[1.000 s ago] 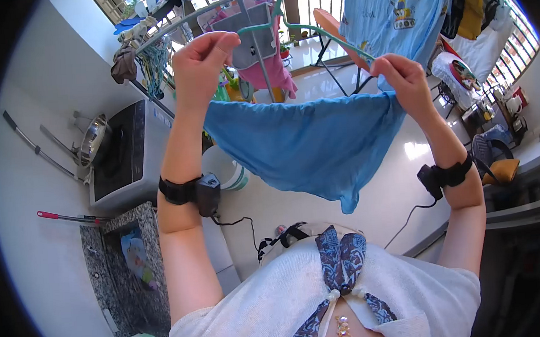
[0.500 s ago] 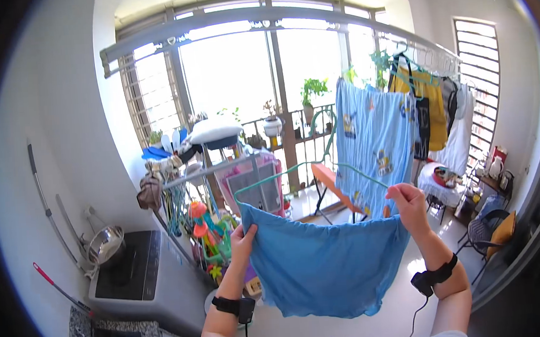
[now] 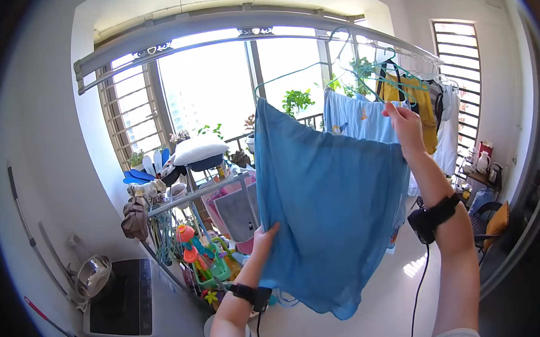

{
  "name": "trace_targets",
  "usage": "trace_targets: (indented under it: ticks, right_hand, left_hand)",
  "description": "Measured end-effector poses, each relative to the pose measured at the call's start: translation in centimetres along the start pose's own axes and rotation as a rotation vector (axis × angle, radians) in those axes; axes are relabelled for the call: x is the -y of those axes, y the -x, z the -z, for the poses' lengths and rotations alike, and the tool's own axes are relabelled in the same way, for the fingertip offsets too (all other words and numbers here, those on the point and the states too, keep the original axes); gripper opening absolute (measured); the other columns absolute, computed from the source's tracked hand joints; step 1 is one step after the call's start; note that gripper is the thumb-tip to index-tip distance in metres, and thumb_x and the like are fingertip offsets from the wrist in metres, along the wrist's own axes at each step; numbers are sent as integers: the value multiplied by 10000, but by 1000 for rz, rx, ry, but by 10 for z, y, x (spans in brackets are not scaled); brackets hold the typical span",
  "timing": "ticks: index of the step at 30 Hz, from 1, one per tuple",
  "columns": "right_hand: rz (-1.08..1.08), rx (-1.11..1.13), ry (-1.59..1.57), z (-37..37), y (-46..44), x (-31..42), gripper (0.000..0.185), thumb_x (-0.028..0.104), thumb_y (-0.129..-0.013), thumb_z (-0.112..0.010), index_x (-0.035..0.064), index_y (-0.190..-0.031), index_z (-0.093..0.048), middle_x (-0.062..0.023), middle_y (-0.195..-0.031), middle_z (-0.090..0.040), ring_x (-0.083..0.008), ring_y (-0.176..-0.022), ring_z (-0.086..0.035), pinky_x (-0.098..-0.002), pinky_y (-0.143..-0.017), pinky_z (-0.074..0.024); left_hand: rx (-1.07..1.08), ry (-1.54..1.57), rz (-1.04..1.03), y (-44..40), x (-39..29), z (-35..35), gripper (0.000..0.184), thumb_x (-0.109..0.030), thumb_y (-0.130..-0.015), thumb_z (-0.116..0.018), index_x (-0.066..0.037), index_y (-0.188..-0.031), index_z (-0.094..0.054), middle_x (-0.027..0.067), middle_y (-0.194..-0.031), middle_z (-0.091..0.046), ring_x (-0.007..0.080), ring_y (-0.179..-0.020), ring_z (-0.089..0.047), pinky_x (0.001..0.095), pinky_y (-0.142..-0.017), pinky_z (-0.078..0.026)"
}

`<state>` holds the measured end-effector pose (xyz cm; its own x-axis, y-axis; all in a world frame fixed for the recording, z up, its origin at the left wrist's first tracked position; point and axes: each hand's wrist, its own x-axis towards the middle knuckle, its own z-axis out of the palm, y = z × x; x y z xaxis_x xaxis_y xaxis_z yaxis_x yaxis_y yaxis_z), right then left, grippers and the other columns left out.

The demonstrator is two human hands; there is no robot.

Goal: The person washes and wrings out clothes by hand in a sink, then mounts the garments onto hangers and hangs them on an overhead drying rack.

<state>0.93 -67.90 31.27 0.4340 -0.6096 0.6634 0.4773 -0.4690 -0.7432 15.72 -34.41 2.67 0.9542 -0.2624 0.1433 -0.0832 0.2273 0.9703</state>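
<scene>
A blue garment (image 3: pixel 328 208) with a gathered top edge hangs tilted in front of me, its left corner higher than its right. That corner is caught on the end of a teal clothes hanger (image 3: pixel 289 74), whose hook is up by the drying rail (image 3: pixel 170 46); whether it rests on the rail I cannot tell. My left hand (image 3: pixel 267 240) is closed on the garment's left edge, low down, with the thumb in front. Raised at the upper right, my right hand (image 3: pixel 405 129) is closed at the hanger's right end, beside the garment's other corner. Its fingertips are partly hidden.
Behind the garment hangs a light-blue patterned cloth (image 3: pixel 359 116), with a yellow garment (image 3: pixel 424 106) and others farther right. A washing machine (image 3: pixel 120 301) stands at lower left. A metal rack (image 3: pixel 203 194), colourful toys (image 3: pixel 191 244) and a white pillow (image 3: pixel 201 149) are by the window.
Both the hanger and the garment have gone up towards the rail, tilting left side high. My right hand has risen, while my left hand has slid down the garment's edge.
</scene>
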Motion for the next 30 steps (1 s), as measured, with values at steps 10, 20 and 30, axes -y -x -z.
trace_targets:
  ticks: [10, 20, 30]
  right_hand:
    - [-58, -4, -113, -106, -84, -57, 358, 415, -837, -611, 78, -793, -724, 16, -473, -463, -82, -490, -426, -274, -520, -337]
    - [27, 114, -80, -159, -108, -118, 324, 377, -842, -614, 69, -822, -714, -4, -568, -570, -89, -517, -467, -281, -522, -368]
    - [502, 31, 144, -60, -68, -126, 348, 211, -852, -634, 60, -1155, -555, -80, -1022, -588, -145, -923, -555, -270, -797, -442]
  left_hand:
    - [-68, 168, -35, -129, -69, -41, 399, -218, -803, -700, 26, -1094, -576, 96, -965, -643, 212, -806, -632, 349, -708, -520]
    - [-167, 90, 68, -170, -27, -9, 390, -187, -790, -706, 20, -1099, -591, 101, -976, -645, 214, -840, -626, 345, -731, -509]
    - [51, -212, -369, -202, -16, 45, 342, -133, -772, -699, -20, -1061, -556, 52, -926, -642, 117, -781, -603, 243, -702, -480]
